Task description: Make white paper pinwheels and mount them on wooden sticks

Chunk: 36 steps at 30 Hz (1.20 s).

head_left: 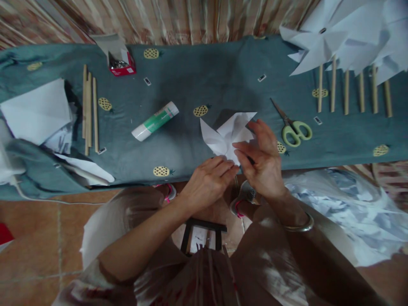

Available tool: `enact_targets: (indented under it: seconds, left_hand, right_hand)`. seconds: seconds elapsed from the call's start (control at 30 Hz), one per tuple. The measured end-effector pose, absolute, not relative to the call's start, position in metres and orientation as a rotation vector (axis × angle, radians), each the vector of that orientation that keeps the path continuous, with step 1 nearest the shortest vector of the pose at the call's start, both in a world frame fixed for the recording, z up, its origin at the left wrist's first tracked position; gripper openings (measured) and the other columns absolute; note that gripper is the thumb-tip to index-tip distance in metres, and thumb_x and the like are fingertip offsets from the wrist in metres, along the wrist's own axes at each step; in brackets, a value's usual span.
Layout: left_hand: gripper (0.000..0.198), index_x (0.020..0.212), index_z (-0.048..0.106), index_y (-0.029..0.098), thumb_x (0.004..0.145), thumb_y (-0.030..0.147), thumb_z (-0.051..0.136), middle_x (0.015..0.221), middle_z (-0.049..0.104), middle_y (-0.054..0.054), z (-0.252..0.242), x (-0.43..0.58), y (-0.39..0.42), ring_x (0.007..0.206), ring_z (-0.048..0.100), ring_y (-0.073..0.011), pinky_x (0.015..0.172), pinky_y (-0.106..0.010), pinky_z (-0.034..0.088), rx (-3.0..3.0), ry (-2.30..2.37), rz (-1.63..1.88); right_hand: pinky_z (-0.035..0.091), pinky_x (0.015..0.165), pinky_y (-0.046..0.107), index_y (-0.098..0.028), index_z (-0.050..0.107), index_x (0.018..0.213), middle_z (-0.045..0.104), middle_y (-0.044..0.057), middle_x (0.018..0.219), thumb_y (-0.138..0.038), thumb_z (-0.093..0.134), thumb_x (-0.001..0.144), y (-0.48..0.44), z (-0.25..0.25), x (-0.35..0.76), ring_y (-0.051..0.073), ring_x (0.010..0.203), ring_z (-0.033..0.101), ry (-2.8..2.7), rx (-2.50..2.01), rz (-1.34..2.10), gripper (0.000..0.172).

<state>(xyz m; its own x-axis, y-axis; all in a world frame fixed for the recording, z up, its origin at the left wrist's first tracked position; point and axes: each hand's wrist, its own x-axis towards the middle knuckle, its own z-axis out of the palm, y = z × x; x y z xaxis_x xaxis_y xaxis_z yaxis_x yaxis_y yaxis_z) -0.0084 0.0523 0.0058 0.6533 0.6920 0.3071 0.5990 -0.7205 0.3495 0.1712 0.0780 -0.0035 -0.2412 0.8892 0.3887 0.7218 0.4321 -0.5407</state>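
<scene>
Right now, the white folded-paper pinwheel (pixel 227 137) is sitting beyond the left hand (pixel 207 180), whose fingers are holding its near edge; the right hand (pixel 263 165) is pinching it from the right.

Paper pinwheel (pixel 227 138): middle of table (pixel 204 80), near edge.
Glue stick (pixel 155 121): left of it.
Loose sticks (pixel 89 110): farther left, beside paper sheets (pixel 36 112).
Scissors (pixel 287 121): right.
Mounted pinwheels (pixel 318 47): far right corner.
</scene>
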Motion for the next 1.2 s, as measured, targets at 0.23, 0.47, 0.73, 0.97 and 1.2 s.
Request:
enact_targets:
  seconds: [0.23,0.47,0.73,0.97,1.2]
  left_hand:
    - [0.021,0.109,0.062,0.012,0.097,0.017,0.046,0.101,0.069,-0.008,0.005,-0.009,0.052,0.096,0.060,-0.0189,0.083,-0.033,0.055,2.629,1.043,0.598]
    - [0.021,0.108,0.062,0.010,0.097,0.017,0.046,0.098,0.068,-0.008,0.006,-0.009,0.053,0.090,0.059,-0.0185,0.080,-0.032,0.055,2.622,1.044,0.587]
    - [0.018,0.105,0.063,0.010,0.094,0.015,0.050,0.097,0.068,-0.008,0.007,-0.008,0.053,0.089,0.061,-0.0188,0.077,-0.032,0.055,2.626,1.063,0.622]
    - [0.017,0.105,0.062,0.011,0.095,0.016,0.049,0.102,0.069,-0.010,0.009,-0.011,0.051,0.094,0.064,-0.0187,0.081,-0.033,0.056,2.569,1.080,0.744]
    - [0.017,0.105,0.063,0.013,0.093,0.017,0.051,0.101,0.069,-0.010,0.012,-0.022,0.053,0.090,0.065,-0.0180,0.078,-0.033,0.057,2.486,1.112,0.780]
  right_hand:
    - [0.035,0.114,0.054,-0.029,0.069,0.106,0.045,0.002,0.148,-0.026,0.049,0.095,0.074,0.002,0.168,0.030,0.144,0.032,-2.111,-1.444,0.301,0.023]
    - [0.031,0.111,0.059,-0.032,0.067,0.108,0.045,0.001,0.148,-0.024,0.046,0.095,0.071,0.001,0.168,0.034,0.143,0.032,-2.201,-1.491,0.224,0.026]
    - [0.031,0.109,0.059,-0.040,0.051,0.131,0.036,-0.001,0.155,-0.022,0.045,0.092,0.063,-0.007,0.172,0.033,0.148,0.020,-2.269,-1.461,0.257,0.044]
    - [0.031,0.107,0.059,-0.037,0.048,0.135,0.032,0.001,0.158,-0.023,0.044,0.093,0.060,-0.011,0.172,0.035,0.148,0.020,-2.266,-1.427,0.220,0.044]
    - [0.024,0.112,0.058,-0.037,0.052,0.135,0.033,-0.001,0.158,-0.013,0.042,0.091,0.062,-0.010,0.169,0.033,0.149,0.019,-2.236,-1.446,0.336,0.051]
